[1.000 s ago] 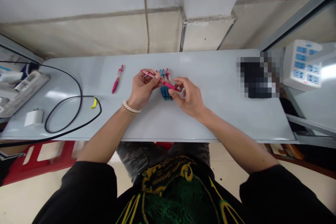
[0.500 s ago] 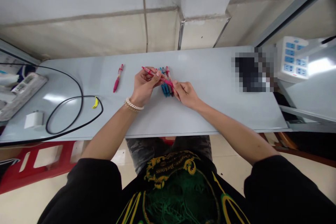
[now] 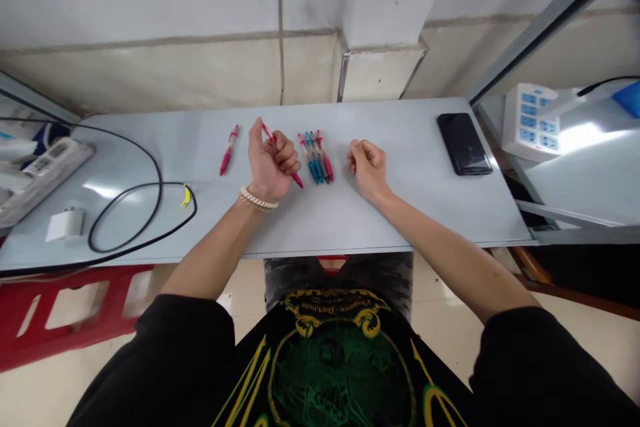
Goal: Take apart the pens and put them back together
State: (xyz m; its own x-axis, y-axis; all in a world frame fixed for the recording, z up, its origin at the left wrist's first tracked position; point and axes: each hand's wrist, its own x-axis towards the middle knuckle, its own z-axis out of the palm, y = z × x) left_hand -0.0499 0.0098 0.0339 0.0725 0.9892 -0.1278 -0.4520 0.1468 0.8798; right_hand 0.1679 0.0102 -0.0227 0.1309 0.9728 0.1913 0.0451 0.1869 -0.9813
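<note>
My left hand (image 3: 273, 160) is closed in a fist around a pink retractable pen (image 3: 283, 153), whose tip and end stick out on either side of the fingers. A beaded bracelet (image 3: 259, 199) circles that wrist. Just right of this hand, several blue and red pens (image 3: 315, 159) lie side by side on the grey table (image 3: 410, 213), not touching it. Another pink pen (image 3: 229, 150) lies alone to its left. My right hand (image 3: 367, 167) rests right of the pens, fingers curled, holding nothing.
A black smartphone (image 3: 464, 144) lies at the table's right end, beyond it a white power strip (image 3: 530, 123). On the left are a black cable (image 3: 125, 213), a yellow clip (image 3: 186, 197), a white charger (image 3: 65, 225) and another power strip (image 3: 50, 170).
My hands have moved apart. The right hand has let go of the pink pen and moved right, and the left hand has closed into a fist around that pen.
</note>
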